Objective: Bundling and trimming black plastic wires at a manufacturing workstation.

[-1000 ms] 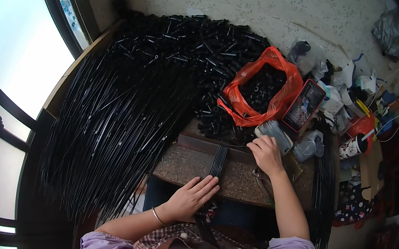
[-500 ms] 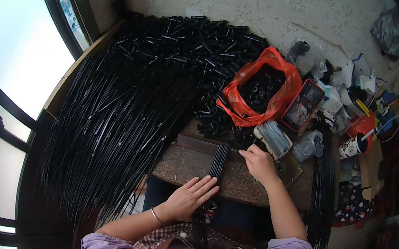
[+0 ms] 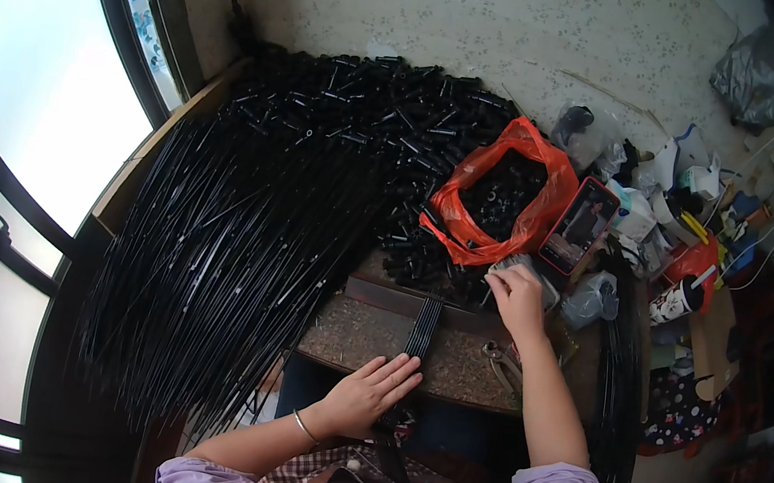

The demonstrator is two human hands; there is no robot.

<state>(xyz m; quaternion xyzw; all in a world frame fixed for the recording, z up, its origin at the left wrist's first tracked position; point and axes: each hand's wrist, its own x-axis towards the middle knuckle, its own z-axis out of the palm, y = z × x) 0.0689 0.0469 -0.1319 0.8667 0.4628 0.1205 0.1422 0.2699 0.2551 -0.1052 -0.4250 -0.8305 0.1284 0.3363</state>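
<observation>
A row of thin black rods (image 3: 425, 323) lies side by side across a dark straight bar (image 3: 378, 293) on the speckled tabletop. My left hand (image 3: 371, 398) rests flat over these rods at the table's front edge, fingers stretched out. Beyond the bar's right part, my right hand (image 3: 518, 300) is at a small tray of thin silvery pieces (image 3: 548, 292), which it partly covers. Its thumb and fingertips are pinched together; whatever they hold is too small to make out. Pliers (image 3: 504, 364) lie on the table beside my right forearm.
Long black rods (image 3: 218, 258) cover the left side, below a heap of short black tubes (image 3: 358, 91). An orange plastic bag (image 3: 555, 190) of small dark parts stands by a phone (image 3: 583, 226). Rightward are a clear bag (image 3: 591, 303), another rod bundle (image 3: 617, 389) and a patterned cup (image 3: 675, 303).
My right hand has moved away from the rod ends at the bar, up to the tray of silvery pieces. The pliers now show. My left hand remains on the rods.
</observation>
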